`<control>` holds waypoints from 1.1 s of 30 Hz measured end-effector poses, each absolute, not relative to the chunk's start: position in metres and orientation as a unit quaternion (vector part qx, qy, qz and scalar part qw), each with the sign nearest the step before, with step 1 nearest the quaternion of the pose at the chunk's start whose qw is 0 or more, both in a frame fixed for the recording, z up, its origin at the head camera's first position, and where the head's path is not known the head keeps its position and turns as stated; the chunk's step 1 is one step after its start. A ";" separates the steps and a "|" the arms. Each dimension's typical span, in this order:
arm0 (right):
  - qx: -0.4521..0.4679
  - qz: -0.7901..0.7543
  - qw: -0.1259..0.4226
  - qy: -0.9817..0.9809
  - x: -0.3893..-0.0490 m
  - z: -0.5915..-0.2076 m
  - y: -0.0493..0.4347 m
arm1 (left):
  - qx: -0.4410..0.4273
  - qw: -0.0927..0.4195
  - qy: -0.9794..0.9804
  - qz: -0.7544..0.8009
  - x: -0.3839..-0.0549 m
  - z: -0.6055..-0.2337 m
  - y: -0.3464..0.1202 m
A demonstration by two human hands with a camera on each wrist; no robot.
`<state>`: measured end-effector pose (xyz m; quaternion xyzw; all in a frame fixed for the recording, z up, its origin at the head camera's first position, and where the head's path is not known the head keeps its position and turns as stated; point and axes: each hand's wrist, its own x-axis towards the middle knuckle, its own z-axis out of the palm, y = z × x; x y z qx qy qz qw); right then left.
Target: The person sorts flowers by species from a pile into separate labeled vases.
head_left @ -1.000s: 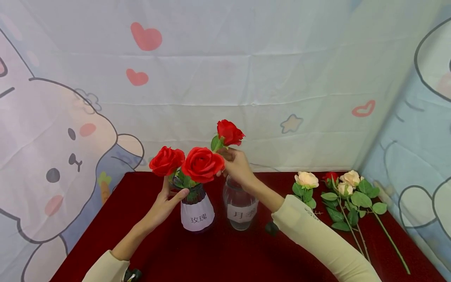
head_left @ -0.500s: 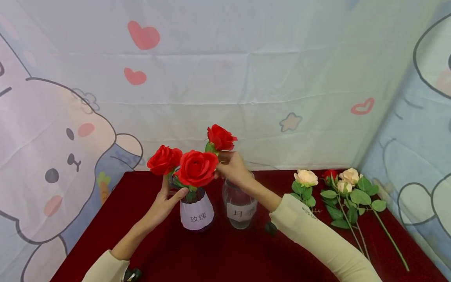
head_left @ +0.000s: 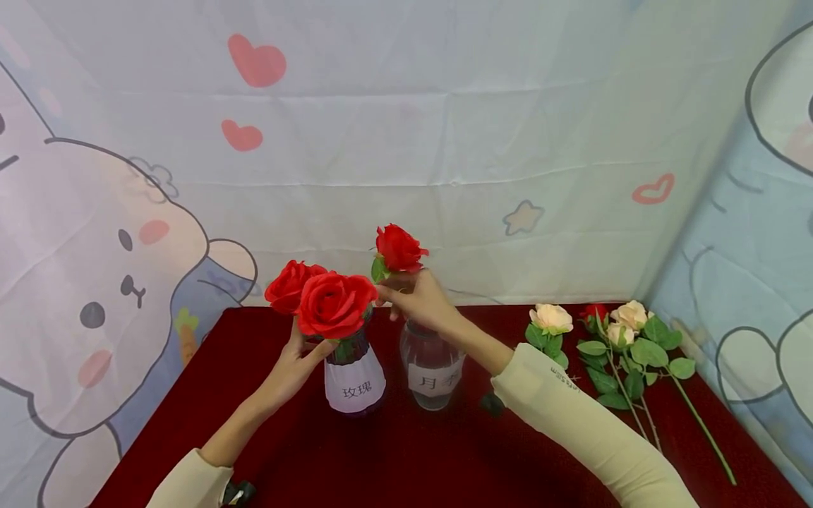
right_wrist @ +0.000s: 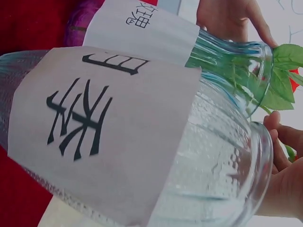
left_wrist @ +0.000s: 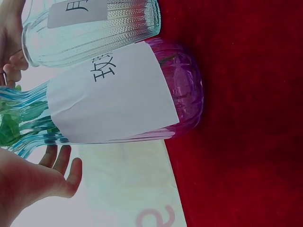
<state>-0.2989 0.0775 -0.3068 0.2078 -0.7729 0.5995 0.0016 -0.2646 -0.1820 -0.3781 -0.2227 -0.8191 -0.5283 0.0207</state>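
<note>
My left hand (head_left: 293, 367) holds the neck of a ribbed glass vase (left_wrist: 190, 97) with a purple base and a white label. In the left wrist view its fingers (left_wrist: 74, 178) curl beside the neck. Two red roses (head_left: 336, 305) stand in this vase, one bloom overlapping the other. My right hand (head_left: 424, 300) pinches a third red rose (head_left: 400, 247) below its bloom, up and right of the vase; its lower stem is mostly hidden. Under my right hand stands a clear glass vase (head_left: 434, 400) with its own white label, close beside the first.
On the dark red cloth (head_left: 406, 458) at the right lie several loose flowers: a peach rose (head_left: 551, 319), more peach blooms (head_left: 631, 317) and a red rose (head_left: 594, 312). A printed curtain (head_left: 444, 141) hangs behind the table.
My right hand has moved left and slightly down with its rose. The front red bloom in the vase has shifted left, overlapping the other bloom. My left hand has stayed at the vase neck.
</note>
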 end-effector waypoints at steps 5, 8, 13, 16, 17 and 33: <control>0.215 0.595 -0.014 -0.774 -0.297 -0.304 0.089 | -0.207 0.012 -0.823 -0.529 -0.263 -0.378 -0.181; 0.217 0.600 -0.012 -0.770 -0.293 -0.302 0.098 | -0.208 0.014 -0.820 -0.532 -0.264 -0.377 -0.181; 0.191 0.589 -0.008 -0.785 -0.287 -0.301 0.123 | -0.208 0.016 -0.820 -0.533 -0.264 -0.378 -0.181; 0.168 0.578 -0.007 -0.798 -0.281 -0.303 0.144 | -0.207 0.012 -0.820 -0.534 -0.264 -0.378 -0.181; 0.162 0.577 -0.006 -0.801 -0.280 -0.304 0.152 | -0.207 0.013 -0.820 -0.533 -0.263 -0.378 -0.181; 0.075 0.499 0.026 -0.863 -0.260 -0.340 0.279 | -0.216 0.013 -0.814 -0.539 -0.263 -0.378 -0.181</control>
